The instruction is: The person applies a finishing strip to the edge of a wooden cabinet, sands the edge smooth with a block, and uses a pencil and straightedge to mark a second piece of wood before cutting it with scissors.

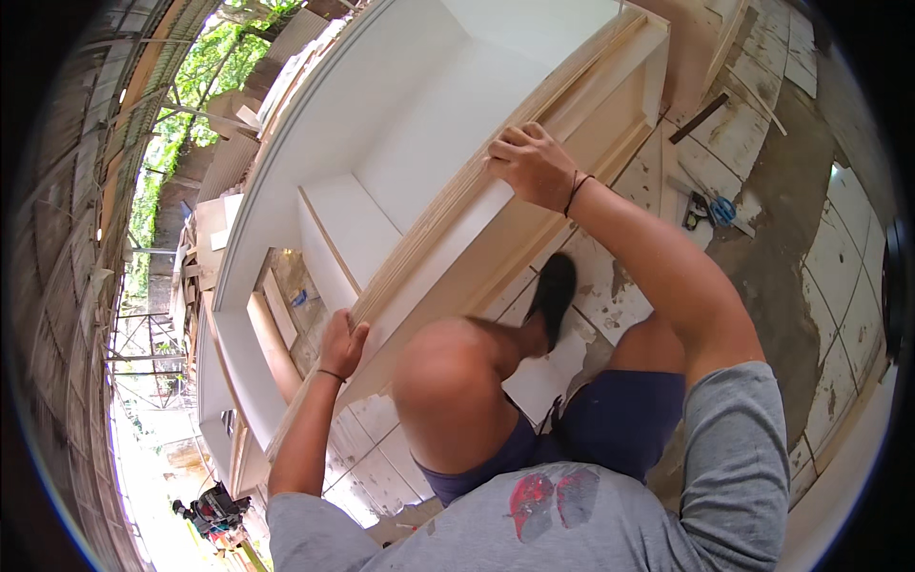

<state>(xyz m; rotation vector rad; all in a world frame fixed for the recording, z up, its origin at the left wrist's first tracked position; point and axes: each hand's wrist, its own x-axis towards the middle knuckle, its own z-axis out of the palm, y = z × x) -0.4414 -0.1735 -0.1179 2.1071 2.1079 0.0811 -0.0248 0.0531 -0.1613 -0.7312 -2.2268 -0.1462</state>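
Note:
A large wooden cabinet [410,133], white inside with a bare-wood edge [429,224], leans across the view in front of me. My left hand [343,345] grips the lower left stretch of that edge, its thumb on my side and its fingers partly hidden behind the wood. Farther up, my right hand [532,167] is closed over the same edge with bent fingers. A white divider [351,229] with a bare-wood front stands inside the cabinet, beside an opening. My bent knee [443,377], smeared by motion, is close to the cabinet's near side.
On the cracked tile floor [824,276] to the right lie a blue-and-black tool [710,210], a dark strip [699,118] and thin wood pieces. My shod foot [553,291] is near the cabinet's underside. Stacked boards [214,238] and a dark machine [214,510] stand at left.

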